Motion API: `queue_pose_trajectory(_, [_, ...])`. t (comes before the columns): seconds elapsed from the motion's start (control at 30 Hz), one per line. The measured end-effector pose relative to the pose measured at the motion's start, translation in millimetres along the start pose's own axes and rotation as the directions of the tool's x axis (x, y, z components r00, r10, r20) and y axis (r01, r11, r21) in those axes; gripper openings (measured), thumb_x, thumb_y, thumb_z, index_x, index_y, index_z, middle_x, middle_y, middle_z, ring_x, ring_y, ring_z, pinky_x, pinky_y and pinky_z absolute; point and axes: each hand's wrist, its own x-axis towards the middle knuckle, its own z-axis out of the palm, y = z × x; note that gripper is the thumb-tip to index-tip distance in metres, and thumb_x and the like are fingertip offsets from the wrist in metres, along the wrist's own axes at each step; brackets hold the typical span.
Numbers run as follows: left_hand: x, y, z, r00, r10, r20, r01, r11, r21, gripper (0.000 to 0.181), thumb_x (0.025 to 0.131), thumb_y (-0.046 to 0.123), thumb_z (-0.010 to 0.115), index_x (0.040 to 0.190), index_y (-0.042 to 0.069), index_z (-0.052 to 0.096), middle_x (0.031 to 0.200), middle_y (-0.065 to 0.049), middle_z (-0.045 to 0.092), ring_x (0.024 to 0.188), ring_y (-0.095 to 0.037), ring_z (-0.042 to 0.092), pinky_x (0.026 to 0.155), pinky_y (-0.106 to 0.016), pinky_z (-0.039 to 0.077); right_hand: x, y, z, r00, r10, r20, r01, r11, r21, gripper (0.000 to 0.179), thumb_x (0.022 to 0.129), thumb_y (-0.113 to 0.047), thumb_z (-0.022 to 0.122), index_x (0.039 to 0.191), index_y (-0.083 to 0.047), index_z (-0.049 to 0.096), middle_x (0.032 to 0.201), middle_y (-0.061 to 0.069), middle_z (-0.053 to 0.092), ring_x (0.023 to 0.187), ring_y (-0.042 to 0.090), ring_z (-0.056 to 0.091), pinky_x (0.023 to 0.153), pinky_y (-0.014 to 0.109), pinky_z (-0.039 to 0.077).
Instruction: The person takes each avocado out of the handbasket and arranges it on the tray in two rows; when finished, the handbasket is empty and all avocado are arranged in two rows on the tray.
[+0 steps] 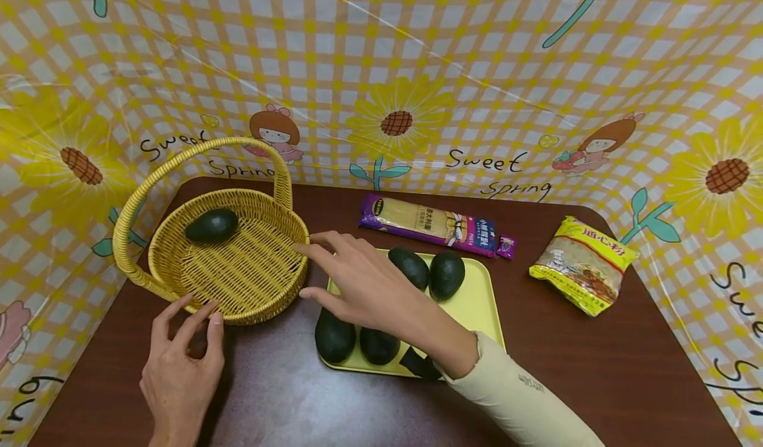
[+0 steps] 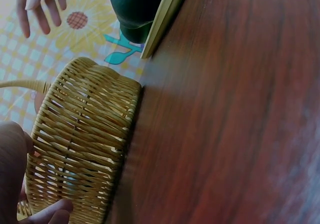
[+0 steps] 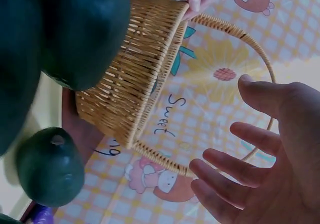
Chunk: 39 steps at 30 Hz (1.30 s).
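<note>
One dark green avocado [image 1: 212,226] lies at the back left inside a yellow wicker basket [image 1: 262,311] with a tall arched handle. At the near rim, my left hand [image 1: 181,367] holds the basket, its fingers over the edge and the thumb against the outer wall in the left wrist view. Fingers spread and holding nothing, my right hand [image 1: 369,281] hovers between the basket and a pale yellow tray [image 1: 477,314]. Its fingertips overlap the basket's right rim in the head view. Several avocados [image 1: 335,336] sit on the tray, partly hidden by the right hand and forearm.
Behind the tray lies a purple pack of pasta [image 1: 426,225]. A yellow bag of macaroni [image 1: 584,261] rests at the right of the brown table [image 1: 566,367]. Checked, flower-printed cloth [image 1: 507,56] rises behind and at both sides.
</note>
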Motion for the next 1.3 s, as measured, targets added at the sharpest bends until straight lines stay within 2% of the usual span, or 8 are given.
queue_pose_trajectory(0.13, [0.4, 0.2, -0.4, 1.000, -0.007, 0.002, 0.007, 1.000, 0.007, 0.022, 0.103, 0.028, 0.075, 0.122, 0.021, 0.084, 0.145, -0.006, 0.065, 0.053, -0.015, 0.056, 0.045, -0.029, 0.035, 11.4, -4, 0, 0.999, -0.039, 0.019, 0.039, 0.999, -0.035, 0.060, 0.104, -0.046, 0.072, 0.155, -0.016, 0.059, 0.148, 0.014, 0.061, 0.127, 0.029, 0.064, 0.101, 0.045, 0.054])
queue_pose_trajectory(0.3, [-0.2, 0.3, -1.1, 1.000, -0.015, 0.004, 0.015, 1.000, 0.002, 0.021, 0.103, 0.026, 0.076, 0.121, 0.021, 0.085, 0.145, -0.005, 0.065, 0.054, -0.019, 0.059, 0.044, -0.029, 0.035, 25.2, -9, 1, 0.997, -0.054, 0.058, 0.056, 0.998, -0.025, 0.062, 0.105, -0.047, 0.071, 0.157, -0.017, 0.057, 0.150, 0.013, 0.060, 0.127, 0.029, 0.065, 0.099, 0.045, 0.055])
queue_pose_trajectory(0.53, [-2.8, 0.3, -2.2, 1.000, -0.019, 0.009, 0.019, 1.000, 0.011, 0.021, 0.103, 0.028, 0.075, 0.121, 0.021, 0.085, 0.145, -0.007, 0.065, 0.052, -0.010, 0.051, 0.044, -0.029, 0.034, 45.5, -15, 6, 0.993, -0.076, 0.095, 0.079, 0.997, -0.027, 0.061, 0.106, -0.048, 0.069, 0.158, -0.018, 0.056, 0.153, 0.013, 0.058, 0.129, 0.027, 0.064, 0.097, 0.044, 0.056])
queue_pose_trajectory(0.77, [-3.3, -0.5, -1.9, 1.000, -0.009, 0.009, 0.009, 1.000, 0.006, 0.021, 0.102, 0.025, 0.076, 0.121, 0.019, 0.084, 0.145, -0.008, 0.065, 0.053, -0.016, 0.057, 0.044, -0.028, 0.036, 62.4, -17, 9, 0.990, -0.102, 0.097, 0.105, 0.994, -0.020, 0.060, 0.105, -0.047, 0.071, 0.155, -0.018, 0.058, 0.150, 0.011, 0.060, 0.133, 0.025, 0.062, 0.095, 0.041, 0.057])
queue_pose_trajectory(1.13, [-0.7, -0.3, -0.7, 1.000, -0.012, 0.018, 0.012, 1.000, -0.005, 0.021, 0.103, 0.026, 0.076, 0.121, 0.020, 0.084, 0.146, -0.007, 0.064, 0.055, -0.016, 0.061, 0.044, -0.028, 0.037, 87.4, -11, 19, 0.976, -0.131, 0.174, 0.138, 0.990, -0.033, 0.062, 0.105, -0.048, 0.070, 0.158, -0.020, 0.055, 0.153, 0.010, 0.058, 0.133, 0.027, 0.063, 0.110, 0.042, 0.050])
queue_pose_trajectory(1.3, [0.2, -1.1, 0.1, 1.000, -0.005, 0.018, 0.005, 1.000, -0.002, 0.021, 0.104, 0.026, 0.075, 0.121, 0.020, 0.084, 0.146, -0.007, 0.064, 0.054, -0.013, 0.059, 0.044, -0.028, 0.037, 98.1, -7, 24, 0.968, -0.118, 0.223, 0.130, 0.991, -0.043, 0.062, 0.106, -0.049, 0.067, 0.160, -0.021, 0.053, 0.156, 0.011, 0.055, 0.136, 0.027, 0.061, 0.112, 0.041, 0.050])
